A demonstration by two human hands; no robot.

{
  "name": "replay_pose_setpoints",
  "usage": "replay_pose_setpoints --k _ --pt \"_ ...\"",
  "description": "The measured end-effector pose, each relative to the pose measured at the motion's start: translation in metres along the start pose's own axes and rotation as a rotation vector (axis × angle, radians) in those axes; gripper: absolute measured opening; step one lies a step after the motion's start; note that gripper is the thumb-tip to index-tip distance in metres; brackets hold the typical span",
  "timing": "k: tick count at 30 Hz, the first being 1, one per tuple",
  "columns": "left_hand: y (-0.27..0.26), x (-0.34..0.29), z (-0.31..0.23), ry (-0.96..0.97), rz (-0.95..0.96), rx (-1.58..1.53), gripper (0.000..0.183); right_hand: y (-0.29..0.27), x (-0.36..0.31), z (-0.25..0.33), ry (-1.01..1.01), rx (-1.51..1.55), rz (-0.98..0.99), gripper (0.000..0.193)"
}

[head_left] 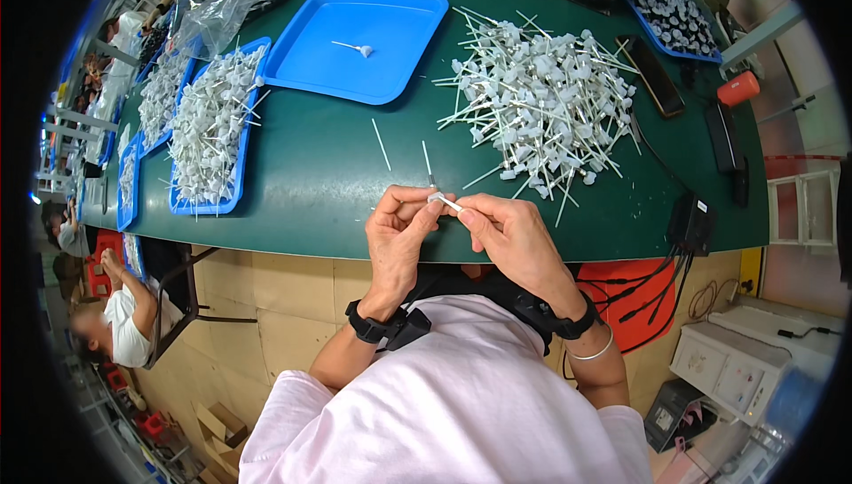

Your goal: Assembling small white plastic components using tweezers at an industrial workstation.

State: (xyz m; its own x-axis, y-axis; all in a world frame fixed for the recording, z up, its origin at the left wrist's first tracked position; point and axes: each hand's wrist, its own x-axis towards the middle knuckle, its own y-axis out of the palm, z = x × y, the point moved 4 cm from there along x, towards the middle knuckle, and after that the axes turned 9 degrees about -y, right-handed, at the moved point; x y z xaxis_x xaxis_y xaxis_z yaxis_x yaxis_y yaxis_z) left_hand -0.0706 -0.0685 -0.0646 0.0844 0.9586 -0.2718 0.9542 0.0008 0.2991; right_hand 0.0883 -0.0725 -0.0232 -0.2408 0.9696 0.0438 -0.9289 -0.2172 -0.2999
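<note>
1 small white piece [451,204] sits between our hands, just above the near edge of the green table [311,191]. Our left hand [396,234] pinches its capped end with thumb and fingertips, and our right hand [513,230] pinches the other end, so the 2 hands share it nearly tip to tip. Its long axis runs crosswise from hand to hand, the right end tipped a little toward our body.

1 thin stick [428,160] points away from us just beyond the left fingertips; we cannot tell whether they touch it. Another loose stick [381,144] lies farther left. The big pile of white capped sticks [541,98] is ahead and to the right, nearer our right hand. The blue tray [390,71], with 1 capped stick [362,50] on it, lies ahead and to the left, nearer our left hand.
</note>
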Motion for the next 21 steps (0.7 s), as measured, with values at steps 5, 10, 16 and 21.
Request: replay_pose_setpoints --k 5,10,16,21 --pt "0.0 0.0 0.0 0.009 0.0 0.007 0.014 0.0 -0.001 0.0 0.002 -0.002 0.004 0.023" --pt "0.0 0.0 0.0 0.005 -0.004 0.013 0.015 0.001 -0.001 -0.001 -0.001 0.013 0.011 0.023" --pt "0.001 0.0 0.0 0.012 0.012 0.009 0.015 0.005 -0.001 -0.019 0.057 0.206 0.075 0.025" --pt "0.001 -0.001 0.0 0.044 0.04 0.011 0.014 -0.001 0.003 -0.02 0.217 0.447 0.228 0.026"
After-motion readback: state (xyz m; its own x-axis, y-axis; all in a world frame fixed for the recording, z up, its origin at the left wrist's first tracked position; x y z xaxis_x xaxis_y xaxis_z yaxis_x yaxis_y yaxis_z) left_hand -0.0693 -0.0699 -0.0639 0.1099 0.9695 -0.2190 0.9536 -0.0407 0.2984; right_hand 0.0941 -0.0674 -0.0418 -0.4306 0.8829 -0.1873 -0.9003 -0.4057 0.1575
